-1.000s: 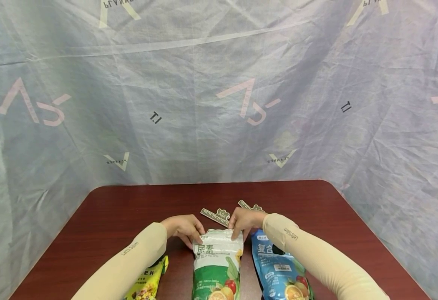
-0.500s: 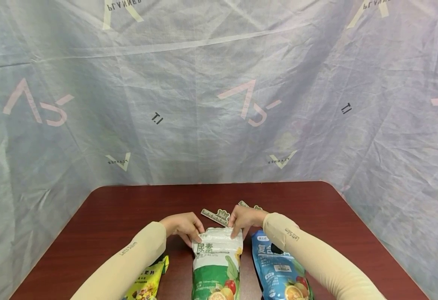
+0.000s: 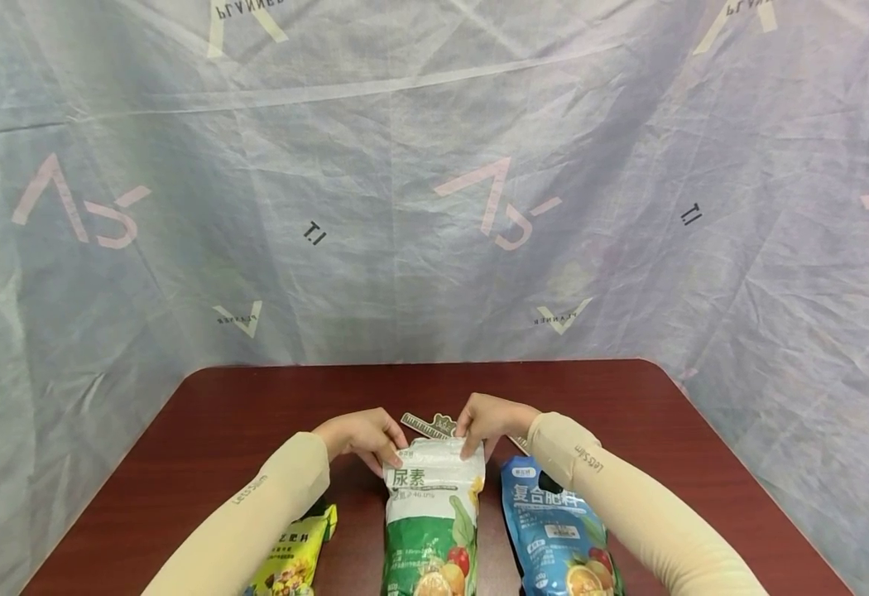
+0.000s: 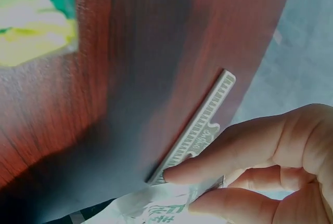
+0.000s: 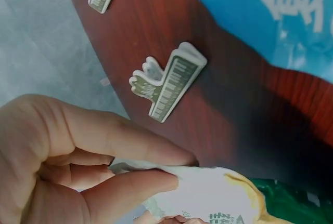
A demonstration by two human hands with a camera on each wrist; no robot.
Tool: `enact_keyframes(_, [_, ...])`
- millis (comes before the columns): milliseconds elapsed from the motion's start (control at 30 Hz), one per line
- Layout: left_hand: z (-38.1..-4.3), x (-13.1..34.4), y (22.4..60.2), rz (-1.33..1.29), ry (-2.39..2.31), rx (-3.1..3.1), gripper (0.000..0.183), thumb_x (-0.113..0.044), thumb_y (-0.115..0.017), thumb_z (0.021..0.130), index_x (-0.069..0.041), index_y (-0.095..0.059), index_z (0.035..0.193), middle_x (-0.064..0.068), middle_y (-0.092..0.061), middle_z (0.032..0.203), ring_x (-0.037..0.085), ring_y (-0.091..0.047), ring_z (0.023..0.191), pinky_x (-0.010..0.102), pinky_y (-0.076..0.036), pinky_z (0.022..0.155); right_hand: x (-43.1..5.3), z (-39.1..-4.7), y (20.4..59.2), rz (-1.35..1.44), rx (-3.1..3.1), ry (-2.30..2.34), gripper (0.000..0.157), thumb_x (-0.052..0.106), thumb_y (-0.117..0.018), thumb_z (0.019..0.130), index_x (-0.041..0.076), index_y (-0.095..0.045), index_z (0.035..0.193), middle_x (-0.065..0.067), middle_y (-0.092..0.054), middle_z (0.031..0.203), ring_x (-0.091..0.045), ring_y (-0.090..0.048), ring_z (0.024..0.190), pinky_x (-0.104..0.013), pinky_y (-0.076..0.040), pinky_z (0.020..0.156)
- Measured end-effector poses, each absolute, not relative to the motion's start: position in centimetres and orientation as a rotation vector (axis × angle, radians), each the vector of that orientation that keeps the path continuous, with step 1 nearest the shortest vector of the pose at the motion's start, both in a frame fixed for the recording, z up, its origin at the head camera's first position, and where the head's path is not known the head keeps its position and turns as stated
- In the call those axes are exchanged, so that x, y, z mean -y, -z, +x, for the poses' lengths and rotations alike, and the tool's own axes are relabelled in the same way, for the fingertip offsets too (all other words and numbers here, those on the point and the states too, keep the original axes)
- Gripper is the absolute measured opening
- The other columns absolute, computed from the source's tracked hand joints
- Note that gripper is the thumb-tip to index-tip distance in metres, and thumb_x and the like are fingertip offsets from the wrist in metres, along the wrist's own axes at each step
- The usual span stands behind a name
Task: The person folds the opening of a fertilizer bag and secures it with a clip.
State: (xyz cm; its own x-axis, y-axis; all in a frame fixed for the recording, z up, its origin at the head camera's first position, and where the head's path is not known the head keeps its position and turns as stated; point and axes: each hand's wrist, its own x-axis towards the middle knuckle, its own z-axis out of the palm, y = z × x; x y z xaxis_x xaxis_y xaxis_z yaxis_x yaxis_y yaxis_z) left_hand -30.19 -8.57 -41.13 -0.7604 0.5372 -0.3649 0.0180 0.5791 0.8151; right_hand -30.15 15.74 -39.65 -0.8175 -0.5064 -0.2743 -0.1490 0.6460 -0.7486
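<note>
A white and green fertilizer bag (image 3: 429, 530) with vegetables and fruit printed on it is in the middle of the head view. My left hand (image 3: 363, 437) pinches its top left corner between thumb and fingers. At the top right corner, my right hand (image 3: 492, 422) pinches the white edge the same way. Just beyond the bag's top lies a clip with a piano-key pattern (image 3: 429, 426), partly covered by my right hand. A second such clip (image 3: 519, 444) is mostly hidden behind that hand; the right wrist view shows two clips, one whole (image 5: 174, 86).
To the left a yellow fertilizer bag (image 3: 295, 546) lies partly under my left sleeve. A blue fertilizer bag (image 3: 554, 521) is to the right, overlapped by my right sleeve. The dark red table (image 3: 293, 397) ends at a grey cloth backdrop (image 3: 375, 273).
Both hands and the bag's top edge have risen slightly in the head view, with the corners still pinched. My right hand now covers more of the second clip.
</note>
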Motion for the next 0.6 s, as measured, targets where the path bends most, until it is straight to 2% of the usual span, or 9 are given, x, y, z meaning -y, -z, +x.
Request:
enact_keyframes(267, [-30.4,8.8,40.3,0.465,-1.156,-2.204,0.017,0.006,-0.070,0.074,0.001,-0.069,0.090,0.011,-0.066,0.076,0.019,-0.061,0.060,0.039,-0.054,0.058,-15.9,-30.4,38.8,-0.542,-2.414,1.026,0.018,-0.005,-0.076,0.067,0.004,-0.072,0.082,-0.007,-0.067,0.072,-0.022,-0.063,0.058,-0.038,-0.054,0.053])
enact_keyframes(433, [-30.3,8.9,39.6,0.479,-1.179,-2.213,0.019,0.007,-0.070,0.074,0.002,-0.069,0.092,0.011,-0.066,0.077,0.018,-0.061,0.060,0.040,-0.054,0.059,-15.9,-30.3,38.1,-0.552,-2.407,1.055,0.016,-0.006,-0.076,0.067,0.001,-0.071,0.079,-0.010,-0.067,0.070,-0.021,-0.063,0.056,-0.036,-0.053,0.051])
enact_keyframes(600, [-30.1,9.0,38.8,0.492,-1.198,-2.221,0.021,0.008,-0.070,0.073,0.002,-0.068,0.093,0.010,-0.065,0.075,0.017,-0.059,0.060,0.040,-0.054,0.059,-16.1,-30.2,37.4,-0.570,-2.387,1.073,0.016,-0.006,-0.076,0.067,0.002,-0.072,0.081,-0.010,-0.068,0.073,-0.023,-0.064,0.058,-0.041,-0.054,0.054])
